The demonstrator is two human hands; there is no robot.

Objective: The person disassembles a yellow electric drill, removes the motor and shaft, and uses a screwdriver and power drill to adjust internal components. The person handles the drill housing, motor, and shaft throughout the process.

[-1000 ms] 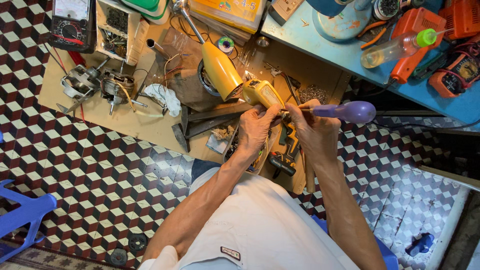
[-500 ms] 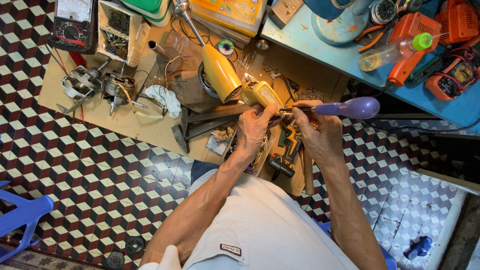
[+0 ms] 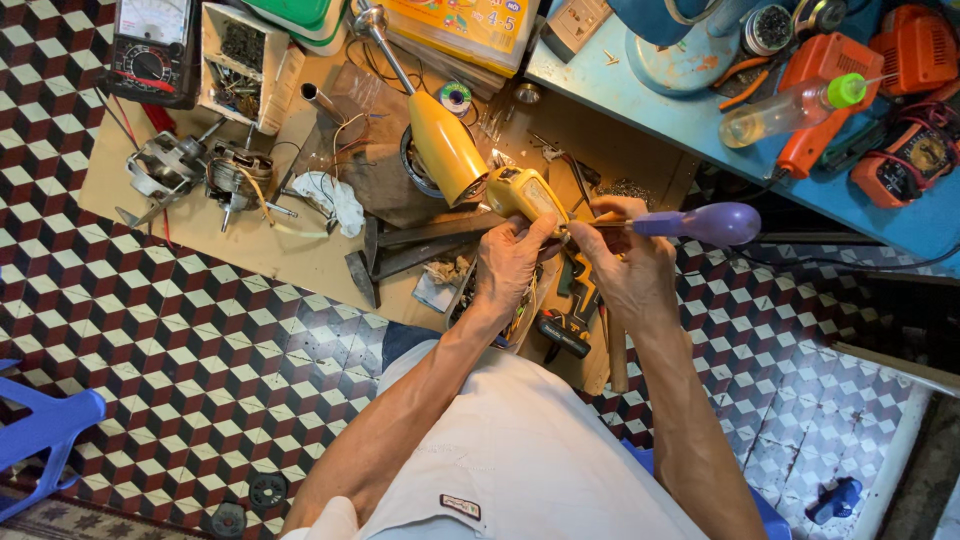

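Left hand (image 3: pixel 510 262) grips a small yellow housing piece (image 3: pixel 523 193), held just above the cardboard sheet (image 3: pixel 200 225) on the tiled floor. Right hand (image 3: pixel 628 262) closes around a purple-handled soldering iron (image 3: pixel 700 222), its tip meeting the piece beside a yellow hand blender (image 3: pixel 440 150).

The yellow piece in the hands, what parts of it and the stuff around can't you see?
Head view:
- The yellow piece: its near end is covered by the left hand.
- The tip of the purple-handled tool: hidden behind the right hand, so its contact point can't be told.
- The black and yellow tool: partly covered by both hands.
- The meter: cut off by the top edge.
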